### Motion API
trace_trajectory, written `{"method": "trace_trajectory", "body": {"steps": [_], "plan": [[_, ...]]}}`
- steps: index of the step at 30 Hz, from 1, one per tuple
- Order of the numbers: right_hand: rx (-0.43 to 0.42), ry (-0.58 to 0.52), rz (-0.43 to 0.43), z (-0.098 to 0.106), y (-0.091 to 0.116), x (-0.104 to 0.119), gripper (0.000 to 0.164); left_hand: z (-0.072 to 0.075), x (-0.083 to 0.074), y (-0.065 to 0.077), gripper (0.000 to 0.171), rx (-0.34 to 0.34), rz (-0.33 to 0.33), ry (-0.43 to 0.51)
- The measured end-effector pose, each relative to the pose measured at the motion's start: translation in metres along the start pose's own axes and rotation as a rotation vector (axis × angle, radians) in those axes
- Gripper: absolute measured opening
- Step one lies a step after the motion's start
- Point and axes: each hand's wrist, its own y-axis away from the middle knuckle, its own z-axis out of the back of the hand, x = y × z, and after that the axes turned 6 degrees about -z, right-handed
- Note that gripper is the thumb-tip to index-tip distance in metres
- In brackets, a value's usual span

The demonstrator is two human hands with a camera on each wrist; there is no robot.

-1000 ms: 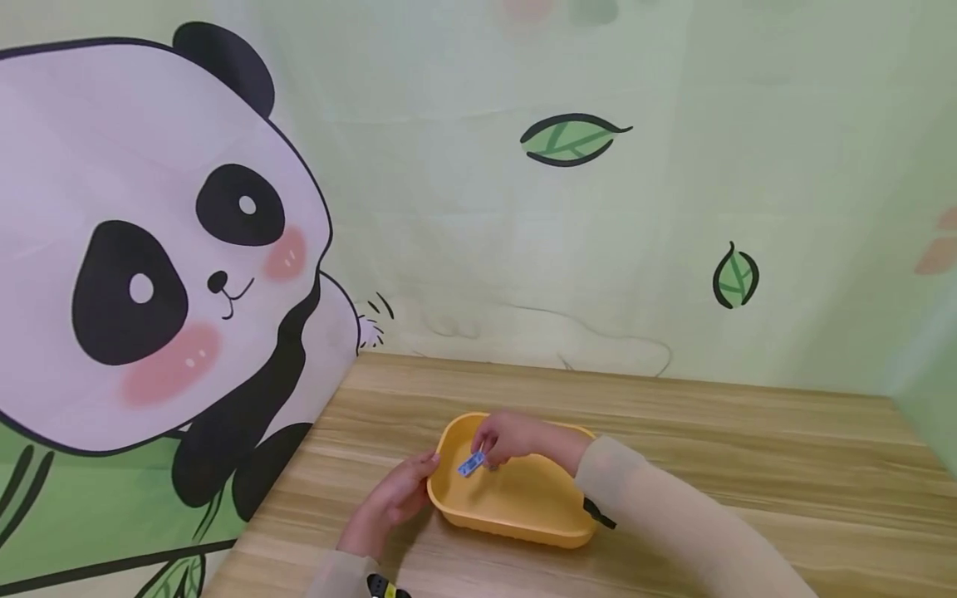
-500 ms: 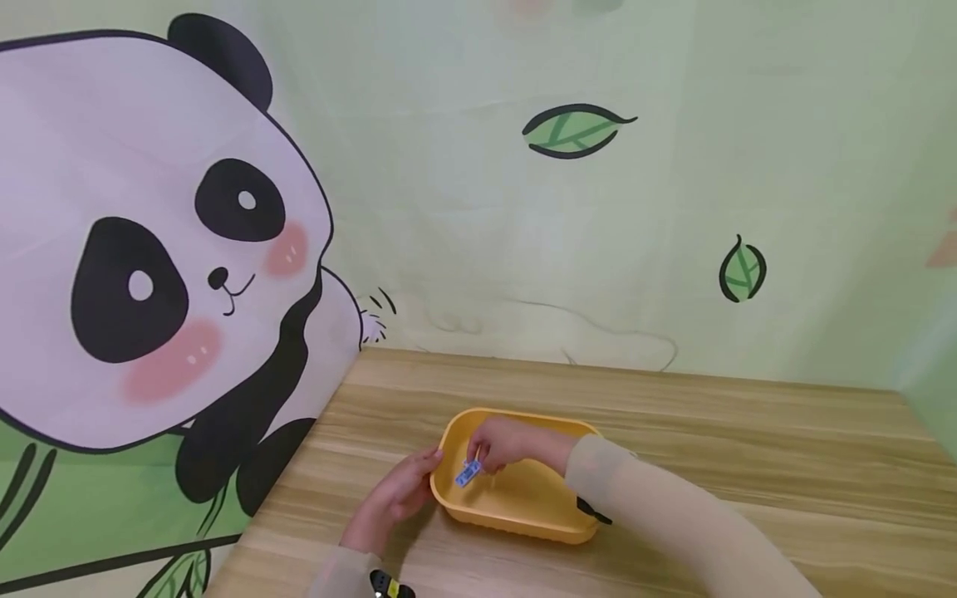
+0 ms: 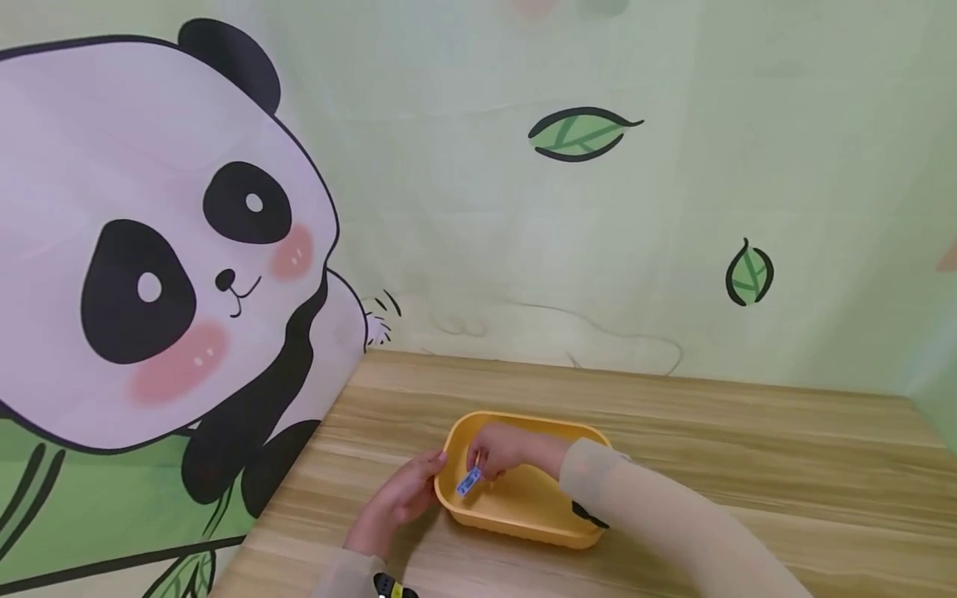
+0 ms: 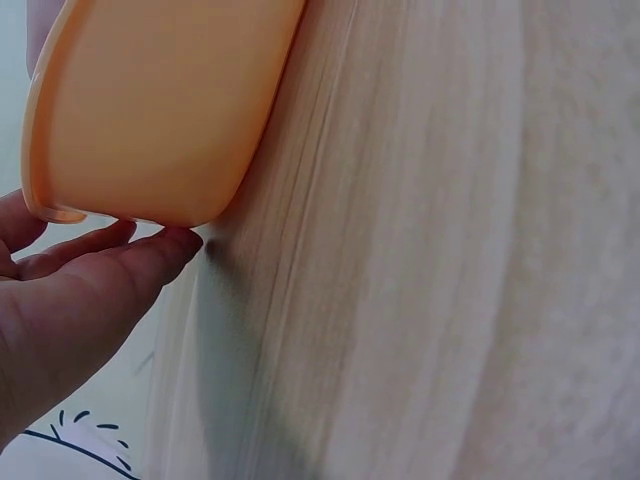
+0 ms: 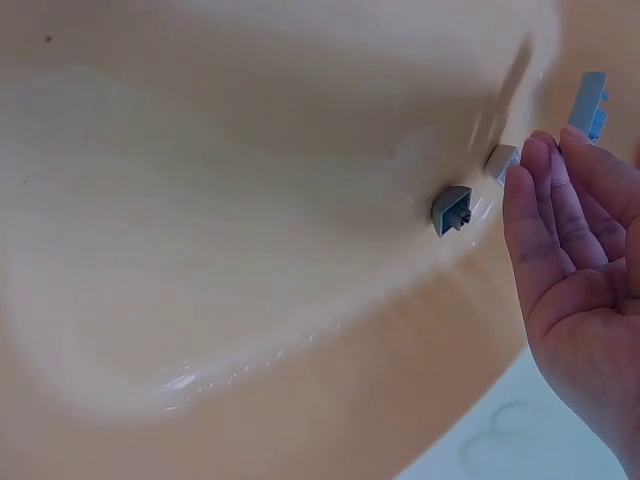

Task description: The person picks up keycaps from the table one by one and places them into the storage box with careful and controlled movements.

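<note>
A yellow-orange plastic tray (image 3: 523,531) rests on the wooden table. My left hand (image 3: 404,494) grips its left end, thumb at the rim; in the left wrist view the fingertips (image 4: 180,242) touch the outer wall low down. Inside the tray, my right hand (image 3: 501,448) pinches a long, narrow blue keycap (image 3: 468,482) between thumb and fingers. The right wrist view shows this keycap (image 5: 588,105) side-on above the tray's end. Below the fingers lie a dark grey keycap (image 5: 452,210), stem upward, and a pale one (image 5: 500,162), partly hidden by the hand.
The wooden table (image 3: 748,465) extends right and behind the tray. A green cloth backdrop (image 3: 449,166) with a panda print (image 3: 149,149) stands at the back and left. The right sleeve (image 3: 650,498) crosses over the tray's right end.
The right hand has shifted slightly toward the tray's left end, and the blue keycap sits lower and tilts more steeply. The left hand keeps its hold on the tray.
</note>
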Motion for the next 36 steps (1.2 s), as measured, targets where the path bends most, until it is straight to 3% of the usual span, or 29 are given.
{"method": "trace_trajectory", "body": {"steps": [10, 23, 36], "plan": [[0.001, 0.058, 0.044, -0.006, -0.013, -0.004, 0.021, 0.000, -0.002, -0.001, 0.057, 0.016, -0.030, 0.005], [-0.012, 0.139, 0.055, -0.012, -0.017, -0.003, 0.021, -0.002, -0.001, -0.003, 0.059, 0.010, -0.022, 0.024], [0.005, 0.085, 0.012, -0.018, -0.019, -0.001, 0.024, -0.003, 0.000, -0.001, 0.057, -0.006, -0.010, 0.014]]}}
